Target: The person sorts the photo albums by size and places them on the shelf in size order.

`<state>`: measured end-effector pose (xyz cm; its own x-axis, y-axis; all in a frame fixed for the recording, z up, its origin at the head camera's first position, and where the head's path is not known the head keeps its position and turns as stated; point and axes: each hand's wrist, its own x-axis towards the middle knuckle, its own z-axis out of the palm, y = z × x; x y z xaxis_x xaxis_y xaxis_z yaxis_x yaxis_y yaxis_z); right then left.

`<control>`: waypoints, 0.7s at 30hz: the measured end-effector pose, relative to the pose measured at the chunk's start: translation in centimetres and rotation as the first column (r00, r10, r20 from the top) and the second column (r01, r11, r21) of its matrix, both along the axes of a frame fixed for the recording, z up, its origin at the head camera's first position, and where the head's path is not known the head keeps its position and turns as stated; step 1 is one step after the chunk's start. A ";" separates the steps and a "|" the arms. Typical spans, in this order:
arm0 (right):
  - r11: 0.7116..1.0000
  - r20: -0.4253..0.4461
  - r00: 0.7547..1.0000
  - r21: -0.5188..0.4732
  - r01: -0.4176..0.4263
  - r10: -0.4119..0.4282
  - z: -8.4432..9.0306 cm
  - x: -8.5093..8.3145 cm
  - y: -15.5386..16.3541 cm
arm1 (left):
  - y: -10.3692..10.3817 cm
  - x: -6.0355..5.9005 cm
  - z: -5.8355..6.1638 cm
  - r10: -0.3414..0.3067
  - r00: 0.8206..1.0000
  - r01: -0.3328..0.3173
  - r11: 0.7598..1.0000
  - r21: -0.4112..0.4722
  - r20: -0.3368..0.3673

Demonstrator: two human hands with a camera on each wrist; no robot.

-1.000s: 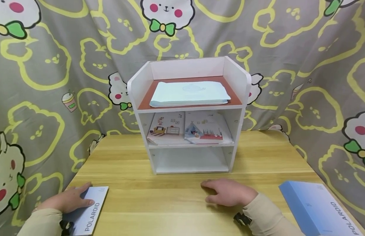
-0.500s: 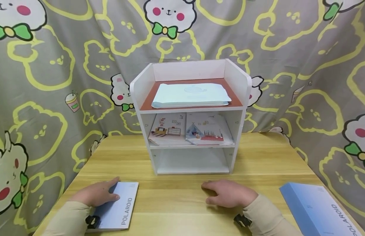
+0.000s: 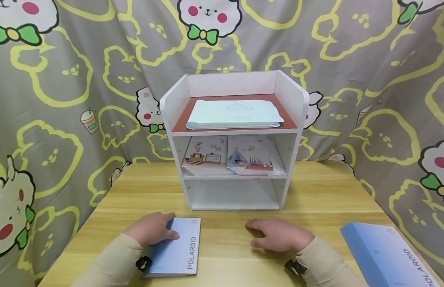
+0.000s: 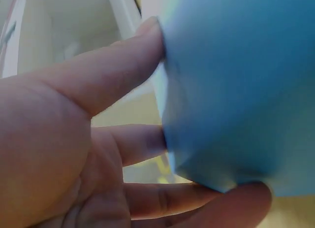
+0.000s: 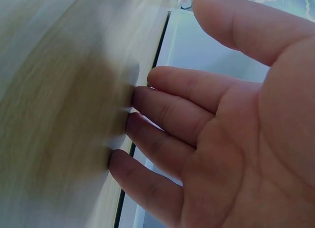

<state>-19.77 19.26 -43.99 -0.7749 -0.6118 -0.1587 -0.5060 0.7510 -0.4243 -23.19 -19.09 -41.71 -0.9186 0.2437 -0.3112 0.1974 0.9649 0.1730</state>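
A thin blue book (image 3: 180, 251) marked POLAROID lies flat on the wooden table (image 3: 222, 215), in front of the white shelf unit (image 3: 301, 107). My left hand (image 3: 153, 230) rests on the book's far left corner, fingertips pressing its cover. In the left wrist view the fingers (image 4: 103, 85) reach to the edge of the blue book (image 4: 236, 90). My right hand (image 3: 275, 235) lies palm down on the bare table to the book's right, holding nothing. The right wrist view shows its fingers (image 5: 182, 119) nearly straight against the tabletop (image 5: 54, 114).
A thicker blue POLAROID book (image 3: 385, 255) lies at the table's front right corner. The shelf unit holds a pale blue folder (image 3: 234, 113) on top and two picture books (image 3: 232, 155) on the middle level. Its bottom compartment (image 3: 234, 195) holds nothing. A patterned curtain hangs behind.
My left hand has slid the thin blue book to the right, from the table's left edge toward the middle. The right hand has stayed in place.
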 end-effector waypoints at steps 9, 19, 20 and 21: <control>1.000 -0.033 0.999 0.017 0.005 -0.004 0.0 0.0 -0.1 | 5.6 -0.7 -0.5 -0.101 0.994 0.103 0.993 0.057 -0.045; 0.999 -0.051 0.998 -0.025 0.035 -0.036 -0.2 -0.1 -0.5 | 10.2 -0.7 -1.6 -0.204 0.969 0.214 0.975 0.056 -0.135; 0.999 -0.050 0.998 -0.032 0.037 -0.039 -0.2 -0.1 -0.5 | 10.6 -0.8 -1.7 -0.206 0.968 0.216 0.975 0.054 -0.142; 0.998 -0.049 0.998 -0.039 0.041 -0.043 -0.1 -0.2 -0.5 | 10.9 -0.8 -1.7 -0.207 0.967 0.217 0.975 0.052 -0.146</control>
<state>-19.93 18.78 -44.11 -0.8062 -0.5836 -0.0967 -0.4956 0.7555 -0.4285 -23.96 -8.16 -43.42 -0.8768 0.4534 -0.1602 0.4228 0.8856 0.1922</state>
